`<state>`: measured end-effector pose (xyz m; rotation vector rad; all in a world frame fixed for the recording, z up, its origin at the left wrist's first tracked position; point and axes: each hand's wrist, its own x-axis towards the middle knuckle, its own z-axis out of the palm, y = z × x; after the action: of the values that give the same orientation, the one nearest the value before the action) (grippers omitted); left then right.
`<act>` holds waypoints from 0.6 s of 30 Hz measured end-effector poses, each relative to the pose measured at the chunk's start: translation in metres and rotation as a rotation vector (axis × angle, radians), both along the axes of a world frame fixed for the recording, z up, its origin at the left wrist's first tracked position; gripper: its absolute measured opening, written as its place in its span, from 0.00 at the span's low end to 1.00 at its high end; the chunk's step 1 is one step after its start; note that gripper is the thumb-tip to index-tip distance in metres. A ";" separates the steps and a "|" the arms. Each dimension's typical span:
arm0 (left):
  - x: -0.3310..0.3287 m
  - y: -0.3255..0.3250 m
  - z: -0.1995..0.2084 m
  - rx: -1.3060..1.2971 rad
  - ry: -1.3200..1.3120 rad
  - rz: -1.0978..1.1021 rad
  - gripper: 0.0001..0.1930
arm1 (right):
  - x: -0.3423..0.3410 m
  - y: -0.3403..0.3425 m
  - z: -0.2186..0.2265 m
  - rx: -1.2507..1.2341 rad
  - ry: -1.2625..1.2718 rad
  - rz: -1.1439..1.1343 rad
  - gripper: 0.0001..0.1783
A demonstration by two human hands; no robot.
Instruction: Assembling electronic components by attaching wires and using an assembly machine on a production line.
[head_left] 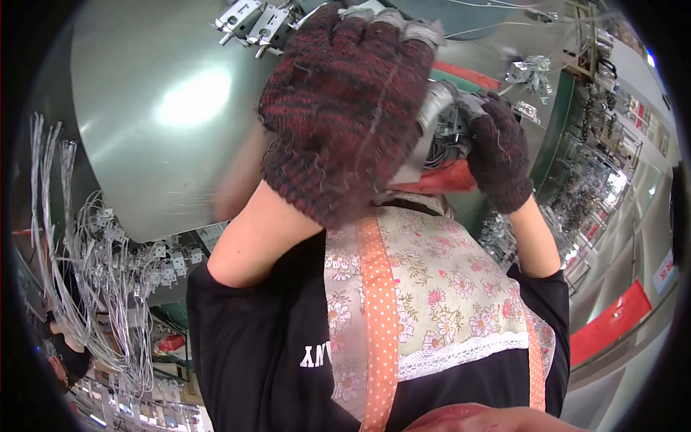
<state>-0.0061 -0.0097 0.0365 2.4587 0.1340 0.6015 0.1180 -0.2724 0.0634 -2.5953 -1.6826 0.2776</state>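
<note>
Held the gloved left hand (349, 119) over the table (137, 169), beside silvery metal fittings (272, 29), with any grip hidden. Curled the gloved right hand (500, 151) beside wired metal parts (449, 128); could not tell whether grasping.

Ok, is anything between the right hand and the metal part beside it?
Nothing visible: the right hand has its taped fingers at the metal part, though contact is unclear. The red piece lies below in the picture, not between.
</note>
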 end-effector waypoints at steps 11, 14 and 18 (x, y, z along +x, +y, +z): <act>0.002 -0.034 -0.004 -0.186 -0.183 -0.230 0.41 | -0.016 0.005 0.019 0.515 0.415 -0.049 0.26; -0.006 -0.075 -0.011 -0.602 -0.138 -0.309 0.46 | -0.019 -0.001 0.010 0.633 0.411 -0.027 0.30; -0.007 -0.095 -0.004 -1.118 -0.027 -0.492 0.44 | -0.038 -0.001 0.015 0.667 0.419 -0.151 0.34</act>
<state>-0.0127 -0.1044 0.0322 1.3172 -0.1242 0.2191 0.0796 -0.2731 0.0785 -1.9816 -1.1675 0.1907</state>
